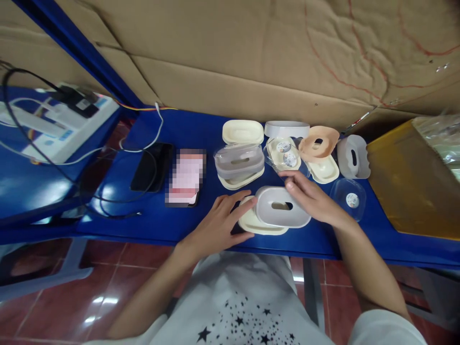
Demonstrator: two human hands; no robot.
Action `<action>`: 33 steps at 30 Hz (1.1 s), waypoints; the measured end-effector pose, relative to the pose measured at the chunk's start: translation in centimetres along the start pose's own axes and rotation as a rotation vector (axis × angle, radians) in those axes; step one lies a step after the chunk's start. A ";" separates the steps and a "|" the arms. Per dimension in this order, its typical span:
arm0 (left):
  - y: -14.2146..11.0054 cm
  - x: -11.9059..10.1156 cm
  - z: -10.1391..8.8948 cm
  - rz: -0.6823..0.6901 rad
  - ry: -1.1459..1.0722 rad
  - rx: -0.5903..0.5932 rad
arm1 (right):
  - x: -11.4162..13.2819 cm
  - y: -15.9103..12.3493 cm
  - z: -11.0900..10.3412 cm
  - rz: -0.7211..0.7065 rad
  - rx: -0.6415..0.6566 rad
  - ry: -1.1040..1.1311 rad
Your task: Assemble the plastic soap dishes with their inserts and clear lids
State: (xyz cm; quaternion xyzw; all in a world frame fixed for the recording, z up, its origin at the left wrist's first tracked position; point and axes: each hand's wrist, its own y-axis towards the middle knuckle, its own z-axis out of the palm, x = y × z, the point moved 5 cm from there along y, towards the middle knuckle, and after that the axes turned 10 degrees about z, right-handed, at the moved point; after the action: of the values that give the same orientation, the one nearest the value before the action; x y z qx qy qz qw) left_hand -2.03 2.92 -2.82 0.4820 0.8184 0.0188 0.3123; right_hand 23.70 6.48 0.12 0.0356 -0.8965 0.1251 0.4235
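Observation:
An oval cream soap dish base [247, 221] lies near the table's front edge, partly covered by a light grey slotted soap dish tray [264, 211]. The grey piece sits shifted to the right, overlapping the base. My left hand [224, 218] spans the base's left end, thumb at the near side, fingers spread toward the grey rim. My right hand [311, 196] curls over the grey tray's right end; its thumb's contact is unclear. Just beyond stands a stacked soap dish [240, 160] with a clear lid. Labelled cream pieces [275, 148] lie behind my right fingers.
A peach slotted tray [325, 136], grey tray [354, 155] and clear lid [350, 199] lie right, beside a yellow-brown box [413, 177]. Two phones, one dark [153, 167] and one pixelated [185, 177], lie left near cables and a power strip [72, 129]. Cardboard [233, 43] backs the table.

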 end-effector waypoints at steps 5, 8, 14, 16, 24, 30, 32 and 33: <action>-0.1 0.0 0.1 -0.009 0.005 0.009 | 0.8 -1.3 1.2 -0.185 0.122 -0.185; 0.0 0.1 0.2 -0.032 0.006 0.019 | 0.9 -2.6 1.3 -0.203 0.252 -0.304; -0.1 0.4 0.4 -0.041 0.005 -0.005 | 1.5 -3.5 2.6 -0.219 0.359 -0.383; -0.2 0.5 0.4 -0.045 0.001 -0.019 | 1.9 -3.4 3.1 -0.261 0.334 -0.392; 0.1 0.4 0.5 0.048 0.049 0.008 | 2.1 -3.5 4.1 -0.396 0.285 -0.475; 0.2 -0.4 -1.2 0.088 0.095 -0.095 | 1.9 -3.4 4.8 -0.406 0.239 -0.487; 0.7 -0.2 -3.1 0.083 0.139 -0.188 | 2.0 -3.3 4.6 -0.429 0.236 -0.485; 1.1 0.2 -4.1 0.066 0.175 -0.218 | 2.0 -3.3 4.5 -0.445 0.234 -0.479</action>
State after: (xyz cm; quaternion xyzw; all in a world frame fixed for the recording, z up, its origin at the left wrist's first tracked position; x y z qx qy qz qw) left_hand -3.42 4.81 0.72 0.4682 0.8194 0.1598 0.2895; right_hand 19.62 2.24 -0.42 0.3071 -0.9203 0.1197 0.2109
